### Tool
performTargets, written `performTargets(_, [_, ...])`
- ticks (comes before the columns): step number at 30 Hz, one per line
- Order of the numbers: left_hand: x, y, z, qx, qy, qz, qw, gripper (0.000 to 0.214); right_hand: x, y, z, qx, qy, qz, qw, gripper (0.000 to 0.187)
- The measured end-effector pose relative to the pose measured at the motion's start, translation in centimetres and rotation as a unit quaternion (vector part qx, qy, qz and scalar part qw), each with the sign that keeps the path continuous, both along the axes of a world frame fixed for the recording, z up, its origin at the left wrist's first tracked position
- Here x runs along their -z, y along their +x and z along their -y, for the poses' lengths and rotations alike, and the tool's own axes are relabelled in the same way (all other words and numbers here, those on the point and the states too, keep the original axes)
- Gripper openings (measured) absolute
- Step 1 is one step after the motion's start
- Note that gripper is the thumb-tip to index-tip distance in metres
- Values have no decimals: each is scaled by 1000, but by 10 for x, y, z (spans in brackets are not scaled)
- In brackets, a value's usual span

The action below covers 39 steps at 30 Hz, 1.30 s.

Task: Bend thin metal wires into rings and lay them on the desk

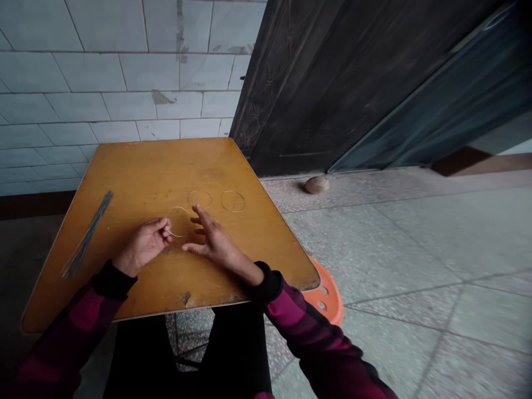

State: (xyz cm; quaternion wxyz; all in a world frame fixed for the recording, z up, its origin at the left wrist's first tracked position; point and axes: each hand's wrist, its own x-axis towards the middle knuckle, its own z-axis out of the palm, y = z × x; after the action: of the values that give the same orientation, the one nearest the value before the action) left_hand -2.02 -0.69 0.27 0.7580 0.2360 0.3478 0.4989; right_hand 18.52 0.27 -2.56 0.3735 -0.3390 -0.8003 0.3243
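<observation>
Wire pinched by the left hand arcs above the table, free to bend, while the right hand hovers beside it, fingers spread and empty.

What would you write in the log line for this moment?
left hand: pinching curved wire | right hand: open, beside wire | table: two wire rings, bundle of wires

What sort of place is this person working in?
Probably a plain corridor or porch in a building, used as a makeshift workspace rather than a proper workshop. It shows white wall tiles, a speckled tile floor, and a small wooden table set beside a dark door.
</observation>
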Motion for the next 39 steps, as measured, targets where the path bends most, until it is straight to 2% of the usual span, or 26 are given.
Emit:
performTargets(2, [-1, -1, 0, 11, -13, 19, 1000, 16, 0, 2, 0, -33, -34, -22, 999, 96])
performTargets(4, [-2, -2, 0, 41, -23, 34, 998, 19, -3, 5, -1, -66, -35, -23, 997, 90])
performTargets(10, [0, -5, -1, 139, -53, 52, 988, 26, -9, 9, -6, -143, 119, 70, 980, 121])
performTargets(12, [3, -7, -2, 157, -68, 50, 984, 23, -9, 8, -5, -167, 127, 77, 975, 122])
performTargets(15, [6, -9, -4, 178, -81, 48, 980, 19, -10, 8, -1, -188, 98, 75, 974, 121])
performTargets(19, [6, -10, -5, 185, -82, 41, 979, 18, -13, 7, 2, -168, 78, 68, 980, 118])
performTargets(30, [9, -11, -5, 217, -56, 20, 974, 21, -12, 8, -2, -146, 97, 42, 984, 106])
performTargets(34, [8, -12, -4, 222, -50, 14, 974, 20, -15, 9, -1, -146, 72, 44, 986, 102])
performTargets(37, [4, -11, -2, 197, -41, 13, 979, 19, -18, 9, 0, -156, 21, 12, 987, 108])
performTargets(39, [1, -9, -2, 147, -25, 13, 989, 18, -18, 9, 1, -156, -15, -24, 987, 110])
